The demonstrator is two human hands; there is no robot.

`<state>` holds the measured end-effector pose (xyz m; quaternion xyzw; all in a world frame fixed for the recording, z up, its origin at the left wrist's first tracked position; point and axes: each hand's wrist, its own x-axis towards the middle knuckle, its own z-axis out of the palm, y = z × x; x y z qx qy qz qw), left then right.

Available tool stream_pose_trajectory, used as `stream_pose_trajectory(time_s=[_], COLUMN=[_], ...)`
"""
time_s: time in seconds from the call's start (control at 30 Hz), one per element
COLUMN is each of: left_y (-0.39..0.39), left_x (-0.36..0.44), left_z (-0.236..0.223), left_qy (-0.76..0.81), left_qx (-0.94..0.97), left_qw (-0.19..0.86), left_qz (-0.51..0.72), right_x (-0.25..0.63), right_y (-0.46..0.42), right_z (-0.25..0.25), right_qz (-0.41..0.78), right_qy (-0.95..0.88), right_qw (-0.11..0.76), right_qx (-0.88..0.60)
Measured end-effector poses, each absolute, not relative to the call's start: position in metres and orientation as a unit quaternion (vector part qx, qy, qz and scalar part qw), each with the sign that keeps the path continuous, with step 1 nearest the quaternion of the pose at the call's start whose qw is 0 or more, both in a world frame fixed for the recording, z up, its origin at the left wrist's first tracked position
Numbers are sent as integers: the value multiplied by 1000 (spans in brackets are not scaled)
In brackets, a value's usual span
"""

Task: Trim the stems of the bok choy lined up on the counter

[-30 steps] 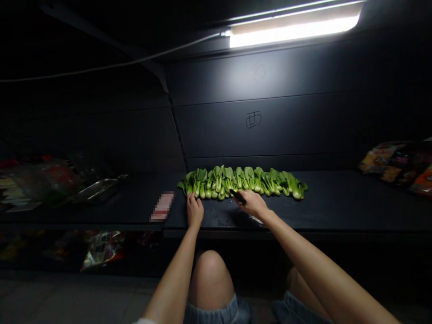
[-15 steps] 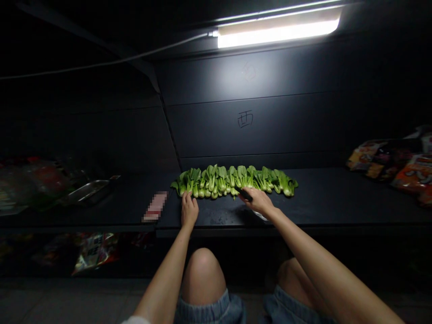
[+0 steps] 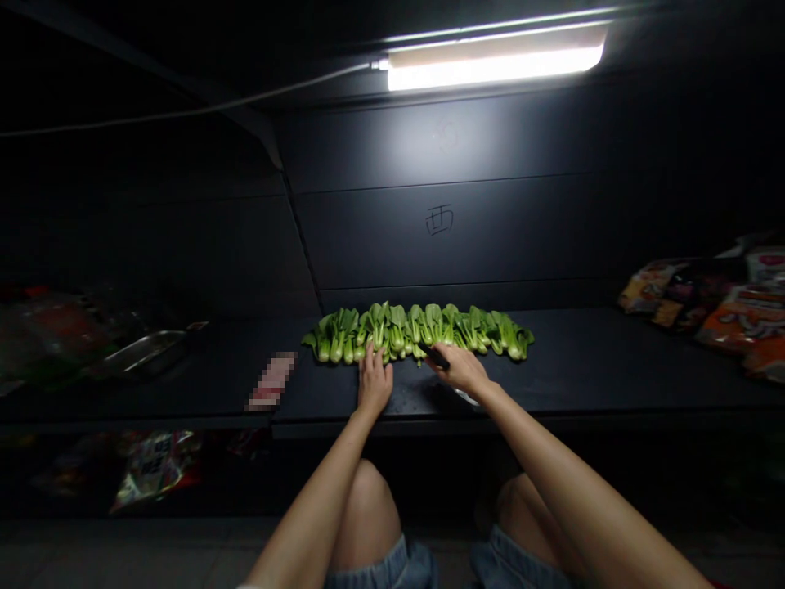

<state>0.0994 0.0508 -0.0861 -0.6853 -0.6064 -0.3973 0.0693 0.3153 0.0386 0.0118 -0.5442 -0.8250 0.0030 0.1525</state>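
Note:
A long row of green bok choy (image 3: pixel 417 331) lies across the dark counter (image 3: pixel 570 376), stems toward me and leaves away. My left hand (image 3: pixel 374 380) reaches the pale stems near the row's middle, fingertips touching them without visibly gripping. My right hand (image 3: pixel 461 370) is closed around a knife with a black handle (image 3: pixel 435 356), the handle end pointing at the row. The blade is mostly hidden, with only a metal glint showing below that hand.
A steel tray (image 3: pixel 144 353) stands on the left part of the counter beside a pixelated pink item (image 3: pixel 271 380). Colourful snack bags (image 3: pixel 736 315) are piled at the right. More packages (image 3: pixel 156 468) lie below the counter. A lit tube lamp (image 3: pixel 494 69) hangs above.
My left hand has moved forward and to the right, from just before the row onto its stems. The view has shifted, so the row sits further left. The right hand still holds the knife.

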Motion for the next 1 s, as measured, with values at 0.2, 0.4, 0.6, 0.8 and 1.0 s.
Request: stream_pose_trajectory(time_s=[0.2, 0.4, 0.6, 0.8, 1.0], left_y=[44, 43, 44, 44, 43], left_x=[120, 116, 117, 116, 116], left_z=[-84, -84, -85, -84, -84], left_qy=[-619, -627, -622, -624, -624], left_qx=[-708, -700, -703, -707, -705], left_qw=[65, 59, 61, 67, 65], left_qz=[-335, -336, -338, -324, -330], right_x=[311, 318, 352, 382, 386], right_y=[36, 39, 40, 40, 40], right_z=[13, 12, 12, 7, 6], right_qz=[3, 0, 25, -13, -30], right_qy=[-827, -814, -790, -794, -789], right_qw=[134, 166, 193, 181, 160], right_qx=[-546, -556, -581, -580, -593])
